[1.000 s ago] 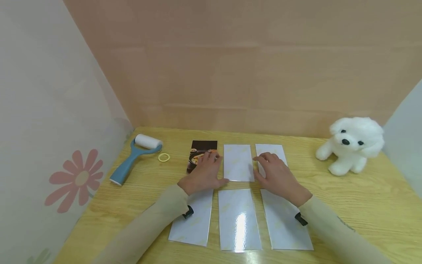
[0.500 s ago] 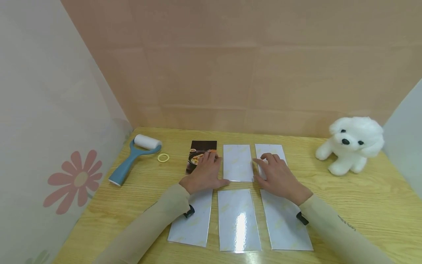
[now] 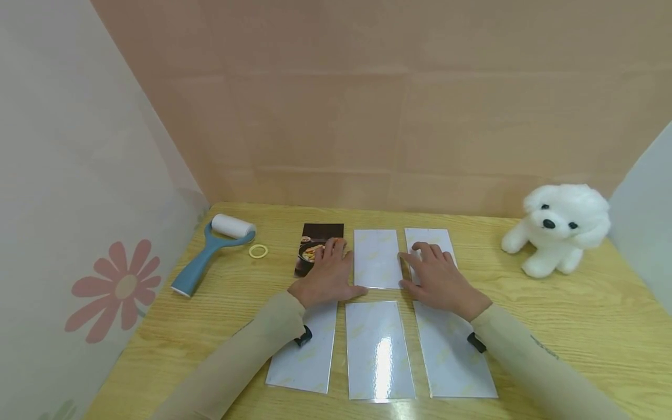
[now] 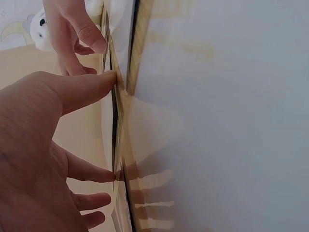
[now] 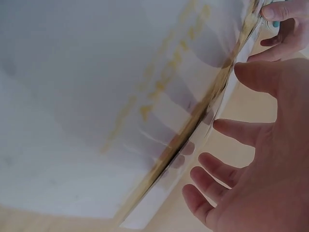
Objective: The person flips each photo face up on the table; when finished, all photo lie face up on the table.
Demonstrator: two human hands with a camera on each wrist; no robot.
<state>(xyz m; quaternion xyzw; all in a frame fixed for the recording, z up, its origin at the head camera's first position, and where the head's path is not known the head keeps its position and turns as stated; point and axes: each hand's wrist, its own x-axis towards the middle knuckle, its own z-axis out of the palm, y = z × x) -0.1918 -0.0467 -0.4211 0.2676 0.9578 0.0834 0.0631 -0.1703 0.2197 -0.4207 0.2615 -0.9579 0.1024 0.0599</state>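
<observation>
A white rectangular card [image 3: 377, 258] with faint yellow marks lies flat on the desk [image 3: 583, 303], mid far row, between left hand [image 3: 328, 274] and right hand [image 3: 440, 280], both spread.

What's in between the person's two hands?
The far middle white card lies between the left hand and the right hand; the head view shows it.

Yellow-lettered white cards [image 3: 375, 258], blue-handled roller [image 3: 205, 252]
</observation>
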